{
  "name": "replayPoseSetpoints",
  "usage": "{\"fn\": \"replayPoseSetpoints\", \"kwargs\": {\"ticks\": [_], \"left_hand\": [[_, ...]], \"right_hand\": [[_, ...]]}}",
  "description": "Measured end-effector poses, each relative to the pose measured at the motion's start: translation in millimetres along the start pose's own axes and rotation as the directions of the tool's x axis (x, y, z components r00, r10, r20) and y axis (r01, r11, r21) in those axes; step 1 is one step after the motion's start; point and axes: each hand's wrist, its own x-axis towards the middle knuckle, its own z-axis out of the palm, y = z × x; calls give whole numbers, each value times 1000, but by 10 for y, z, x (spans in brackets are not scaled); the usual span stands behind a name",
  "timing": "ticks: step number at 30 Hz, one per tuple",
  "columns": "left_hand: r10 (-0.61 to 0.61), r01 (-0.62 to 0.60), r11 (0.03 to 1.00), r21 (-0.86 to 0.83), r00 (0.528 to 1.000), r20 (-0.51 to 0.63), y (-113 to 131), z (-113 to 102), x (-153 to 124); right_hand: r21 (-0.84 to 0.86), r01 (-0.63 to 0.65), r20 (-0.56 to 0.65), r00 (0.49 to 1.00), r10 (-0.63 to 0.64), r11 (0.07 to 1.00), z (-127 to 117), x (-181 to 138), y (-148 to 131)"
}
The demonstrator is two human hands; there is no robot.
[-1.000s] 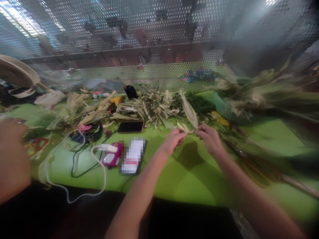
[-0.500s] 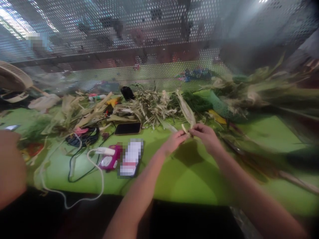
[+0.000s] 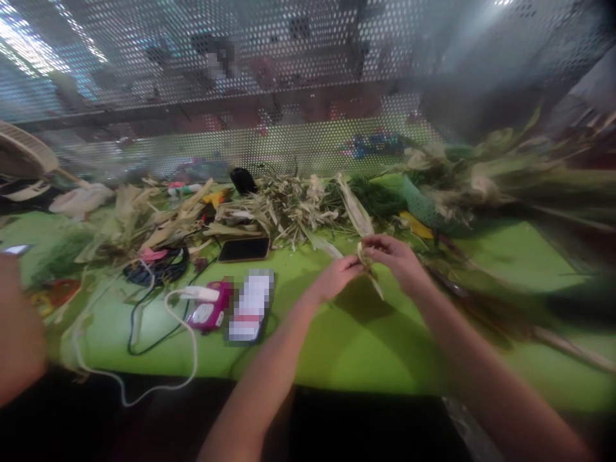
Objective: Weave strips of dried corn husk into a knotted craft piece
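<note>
Husk: the pale husk strip [image 3: 355, 205] is lying in front of the person, above the green worktop [image 3: 346, 353], its longer part leaning away from the grip toward the scrap pile [image 3: 291, 208].
Long axis: it is slanting from far left to near right; a narrow tip is poking out below the fingers, toward the body.
Nearer hand: the right hand [image 3: 398, 258] is sitting at the base of the long part, the left hand [image 3: 339, 274] just beside.
Grip: both hands' fingertips are seemingly pinching the husk.
Hidden: fingers are covering the join; whether one strip or several is being held, one cannot tell.
</note>
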Motion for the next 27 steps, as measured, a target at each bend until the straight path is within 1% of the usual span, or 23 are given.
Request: {"fn": "replayPoseSetpoints", "kwargs": {"ticks": [2, 6, 8, 13, 15, 17, 19, 21, 23, 25, 27], "left_hand": [[23, -24, 999, 38, 999, 35, -25, -3, 21], [28, -33, 996, 78, 998, 64, -44, 8, 34], [23, -30, 995, 96, 997, 70, -40, 25, 24], [1, -17, 990, 137, 993, 115, 4, 100, -21], [-7, -11, 990, 141, 992, 124, 20, 122, -29], [-8, -6, 993, 119, 993, 115, 13, 126, -22], [-4, 2, 999, 45, 999, 50, -25, 110, 4], [-8, 1, 997, -76, 996, -90, -85, 80, 41], [-20, -30, 978, -204, 971, -237, -144, 48, 76], [-28, -62, 951, -302, 959, -284, -177, 27, 98], [-35, -76, 922, -380, 960, -277, -176, 25, 104]], "right_hand": [[25, -31, 40, 999, 30, 999, 13, -7, -11], [95, -68, 59, 996, 63, 993, 54, -11, 15], [98, -49, 36, 998, 45, 994, 67, -11, 33], [7, 88, -108, 990, -87, 996, 77, -32, 63], [-14, 101, -118, 988, -102, 995, 81, -37, 69], [-13, 75, -102, 992, -76, 997, 81, -25, 70], [17, 54, -93, 994, -52, 998, 72, 2, 68], [51, 74, -129, 989, -67, 996, 57, 29, 66], [44, 89, -159, 984, -81, 995, 41, 40, 66], [-29, 54, -101, 993, -56, 998, 33, 34, 69], [-114, 17, -20, 1000, -20, 993, 38, 19, 75]]}}
